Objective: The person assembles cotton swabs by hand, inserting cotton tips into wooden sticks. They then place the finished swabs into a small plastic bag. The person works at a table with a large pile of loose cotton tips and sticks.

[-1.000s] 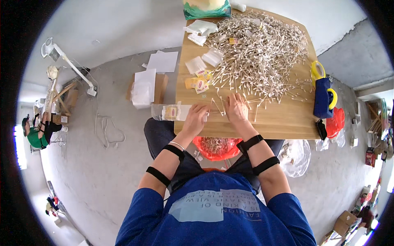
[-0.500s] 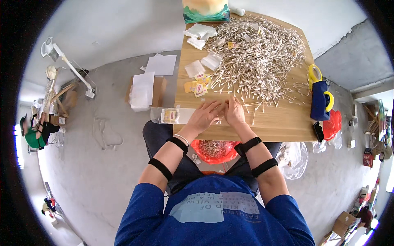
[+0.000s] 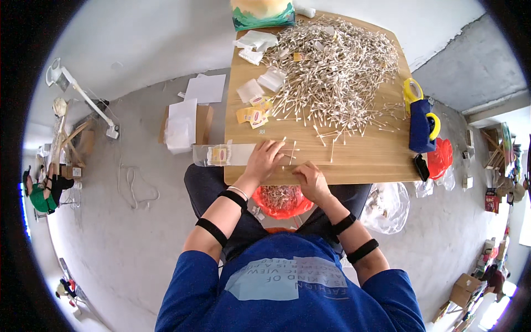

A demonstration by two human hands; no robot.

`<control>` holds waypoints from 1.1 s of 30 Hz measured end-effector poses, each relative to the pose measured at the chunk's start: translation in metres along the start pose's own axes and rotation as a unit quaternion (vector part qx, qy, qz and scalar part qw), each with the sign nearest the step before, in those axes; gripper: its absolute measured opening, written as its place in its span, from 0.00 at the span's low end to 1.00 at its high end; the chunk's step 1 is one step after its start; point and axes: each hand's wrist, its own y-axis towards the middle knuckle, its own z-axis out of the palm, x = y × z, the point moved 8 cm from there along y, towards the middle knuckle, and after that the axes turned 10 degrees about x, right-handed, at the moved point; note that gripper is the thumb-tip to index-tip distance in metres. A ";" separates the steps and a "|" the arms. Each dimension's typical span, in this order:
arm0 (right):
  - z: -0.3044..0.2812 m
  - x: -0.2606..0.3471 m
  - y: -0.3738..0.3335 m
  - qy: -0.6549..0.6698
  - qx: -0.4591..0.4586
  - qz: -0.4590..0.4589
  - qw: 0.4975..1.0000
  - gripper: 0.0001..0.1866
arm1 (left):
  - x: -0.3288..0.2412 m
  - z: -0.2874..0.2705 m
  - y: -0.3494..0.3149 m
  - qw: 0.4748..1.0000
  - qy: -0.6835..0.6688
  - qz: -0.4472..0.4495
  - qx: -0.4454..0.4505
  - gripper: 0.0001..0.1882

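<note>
My left hand [image 3: 264, 160] rests near the table's front edge, fingers drawn together, with cotton swabs [image 3: 293, 150] at its fingertips. To its right, my right hand [image 3: 313, 180] is lower, over the edge, with curled fingers; what they hold, if anything, is too small to make out. A few loose swabs lie between the two hands. Beyond them spreads a large heap of cotton swabs [image 3: 343, 72]. Left of my left hand, a clear plastic pack [image 3: 202, 155] holds a row of swabs and a yellow label card.
Yellow label cards [image 3: 254, 113] and clear bags [image 3: 272, 79] lie left of the heap. A blue tape dispenser [image 3: 421, 130] with yellow tape stands at the right edge. Below the table, a red bag [image 3: 282, 202] of swabs sits between my legs. A cardboard box [image 3: 203, 124] is on the left.
My hands have moved apart: the right one came back toward the table edge, and the left shifted slightly left. Loose swabs now show between them. The whole view has shifted a little.
</note>
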 end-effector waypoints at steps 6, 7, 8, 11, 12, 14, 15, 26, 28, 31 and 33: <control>0.013 0.019 -0.009 -0.108 0.087 0.008 0.990 0.09 | 0.004 0.003 0.000 0.998 -0.007 -0.003 -0.057 0.14; 0.010 0.017 -0.005 -0.096 0.080 0.049 0.991 0.10 | 0.009 0.005 0.000 0.998 -0.007 0.001 -0.058 0.13; 0.006 0.017 0.000 -0.085 0.071 0.092 0.990 0.11 | 0.011 0.006 0.000 0.998 -0.008 0.007 -0.057 0.12; -0.006 0.014 0.024 -0.110 -0.019 0.172 0.979 0.17 | 0.005 0.001 0.002 0.998 -0.008 0.031 -0.054 0.10; -0.005 0.012 0.029 -0.126 -0.034 0.168 0.977 0.17 | 0.005 0.001 0.003 0.998 -0.001 0.033 -0.050 0.09; 0.001 0.001 0.036 -0.159 -0.064 0.160 0.972 0.17 | 0.004 0.001 0.003 0.998 0.011 0.038 -0.042 0.09; 0.002 -0.007 0.036 -0.149 -0.074 0.166 0.972 0.14 | 0.004 0.001 0.003 0.999 0.009 0.038 -0.034 0.09; -0.012 -0.028 0.046 -0.117 -0.061 0.201 0.971 0.05 | -0.007 0.000 -0.016 0.991 0.087 0.103 0.009 0.11; -0.002 -0.020 0.052 -0.121 -0.019 0.154 0.980 0.06 | -0.010 -0.006 -0.017 0.995 0.087 0.044 -0.028 0.13; 0.011 -0.016 0.052 -0.106 0.031 0.093 0.990 0.12 | -0.007 -0.008 -0.017 0.995 0.088 0.004 -0.049 0.15; -0.018 -0.023 0.041 -0.146 -0.054 0.092 0.984 0.14 | -0.004 -0.008 -0.019 0.994 0.092 0.013 -0.049 0.15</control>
